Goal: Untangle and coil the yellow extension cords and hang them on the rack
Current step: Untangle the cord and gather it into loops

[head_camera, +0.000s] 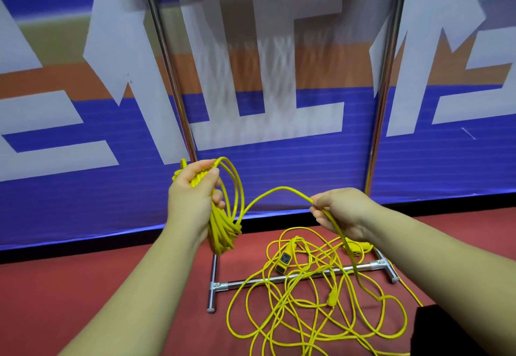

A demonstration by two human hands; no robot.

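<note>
My left hand [195, 188] grips the coil [223, 230]; my right hand [339, 212] pinches the cord [279, 190]. I should feed even loops, shaking tangles [307, 300] free.

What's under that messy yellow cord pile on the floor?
Under the tangled cord lie the red floor and the rack's bottom bar, which the loops cross. Thin strands hide only slivers of both; anything beneath the socket block is covered.
</note>
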